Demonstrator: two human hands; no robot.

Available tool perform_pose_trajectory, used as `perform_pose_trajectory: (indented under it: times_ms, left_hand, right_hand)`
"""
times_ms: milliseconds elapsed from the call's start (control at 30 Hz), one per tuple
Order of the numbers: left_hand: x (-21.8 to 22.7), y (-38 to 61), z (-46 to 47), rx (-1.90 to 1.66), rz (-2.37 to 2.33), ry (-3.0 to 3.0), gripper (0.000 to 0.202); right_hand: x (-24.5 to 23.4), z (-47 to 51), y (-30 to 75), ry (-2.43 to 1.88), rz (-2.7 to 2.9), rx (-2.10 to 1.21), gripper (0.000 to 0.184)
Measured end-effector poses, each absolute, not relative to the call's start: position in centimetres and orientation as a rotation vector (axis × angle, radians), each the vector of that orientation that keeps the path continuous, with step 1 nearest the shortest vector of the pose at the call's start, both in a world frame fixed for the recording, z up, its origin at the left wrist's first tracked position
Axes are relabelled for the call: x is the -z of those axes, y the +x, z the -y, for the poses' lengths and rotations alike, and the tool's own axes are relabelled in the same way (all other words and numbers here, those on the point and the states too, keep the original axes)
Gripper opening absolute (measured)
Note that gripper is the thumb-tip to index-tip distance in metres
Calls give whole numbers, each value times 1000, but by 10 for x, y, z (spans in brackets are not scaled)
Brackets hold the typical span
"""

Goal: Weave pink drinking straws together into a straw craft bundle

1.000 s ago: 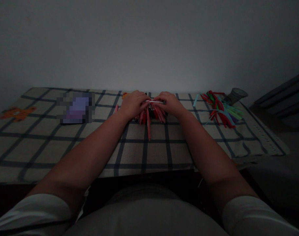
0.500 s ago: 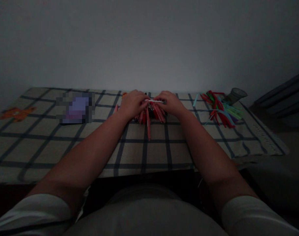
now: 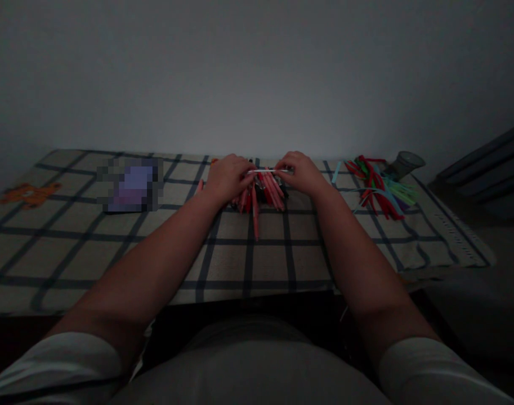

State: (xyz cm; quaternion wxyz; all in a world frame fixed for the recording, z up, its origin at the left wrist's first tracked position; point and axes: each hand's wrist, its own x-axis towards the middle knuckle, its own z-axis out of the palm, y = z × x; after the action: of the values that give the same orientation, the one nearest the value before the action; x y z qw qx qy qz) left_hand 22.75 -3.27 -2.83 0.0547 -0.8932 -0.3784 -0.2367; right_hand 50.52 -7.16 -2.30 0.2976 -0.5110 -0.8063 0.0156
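A thin white stick (image 3: 264, 171) stretches level between my two hands. My left hand (image 3: 230, 175) is closed, its thumb and fingers pinching the stick's left part. At the other end my right hand (image 3: 298, 172) pinches it between thumb and fingers, with a dark tip showing among them. Below the stick lies a pile of slim pink, red and dark sticks (image 3: 274, 192), perhaps pens, partly hidden by my left hand. One pink stick (image 3: 255, 219) points out of the pile toward me.
On the checked cloth (image 3: 265, 264) at right lie red, green and blue strips (image 3: 377, 194), beside a dark translucent cup (image 3: 405, 163). A pale blue strip (image 3: 336, 172) lies apart. Leftward are a blurred-out purple panel (image 3: 134, 188) and an orange figure (image 3: 31, 194). A wall stands behind.
My right hand has slid right and slightly up along the white stick, so more of the stick shows between my hands. My left hand has stayed in place.
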Motion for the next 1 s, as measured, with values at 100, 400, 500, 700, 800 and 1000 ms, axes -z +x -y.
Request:
perform_pose_trajectory:
  times_ms: [100, 400, 500, 700, 800, 1000]
  left_hand:
    - [28, 228, 33, 712, 1142, -2714, 29]
    - [26, 229, 37, 693, 1233, -2689, 32]
    - [25, 229, 38, 679, 1241, -2697, 33]
    - [25, 228, 38, 676, 1244, -2704, 33]
    - [25, 228, 38, 664, 1244, -2714, 35]
    - [26, 228, 35, 752, 1206, -2734, 42]
  right_hand:
    - [20, 74, 505, -1410, 2165, -29, 10]
    - [1, 87, 522, -1693, 2047, -95, 19]
    - [-6, 94, 527, -1881, 1970, -218, 19]
    - [-18, 106, 525, -2193, 1950, -295, 17]
    - [-22, 108, 520, -2303, 1961, -287, 16]
    - [-25, 109, 515, -2388, 1985, -309, 16]
